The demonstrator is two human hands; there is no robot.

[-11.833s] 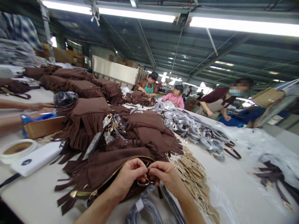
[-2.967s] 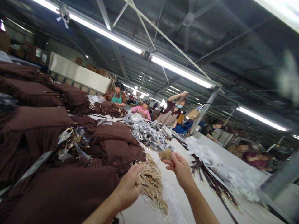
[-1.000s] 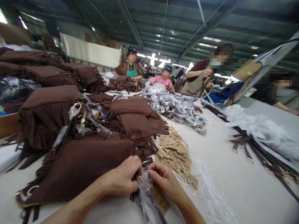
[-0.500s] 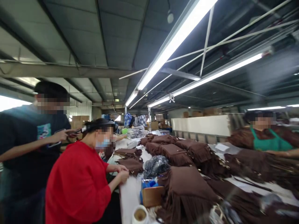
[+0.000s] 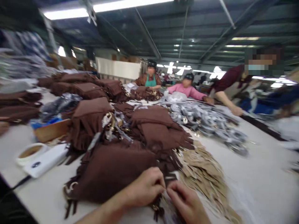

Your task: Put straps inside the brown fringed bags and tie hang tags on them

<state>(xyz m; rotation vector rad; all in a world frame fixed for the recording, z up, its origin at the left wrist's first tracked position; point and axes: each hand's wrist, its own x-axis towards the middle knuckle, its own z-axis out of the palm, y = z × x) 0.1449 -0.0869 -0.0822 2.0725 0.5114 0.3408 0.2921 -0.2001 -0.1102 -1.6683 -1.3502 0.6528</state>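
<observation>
My left hand [image 5: 149, 188] is closed in a pinch over the right end of a dark brown bag [image 5: 112, 174] with fringe and metal rings. My right hand [image 5: 185, 199] is closed close beside it, thumb and fingers drawn together. Between the fingertips, whatever they pinch is too small and blurred to name. Dark straps and clear plastic hang just below the two hands. To the right of my hands lies a heap of tan strips [image 5: 203, 171]. Past the bag rests a stack of brown fringed bags [image 5: 151, 124].
A tape roll [image 5: 31, 152] and a white power bank [image 5: 46, 160] with a cable sit at left, by a cardboard box [image 5: 52, 130]. Grey wrapped straps with metal fittings [image 5: 203, 118] cover the far right. Co-workers [image 5: 150, 77] stand around the white table [image 5: 263, 168].
My view has swung right and down, bringing both my hands and the near bag into sight. The people on the left have gone out of view, except perhaps part of a hand at the edge.
</observation>
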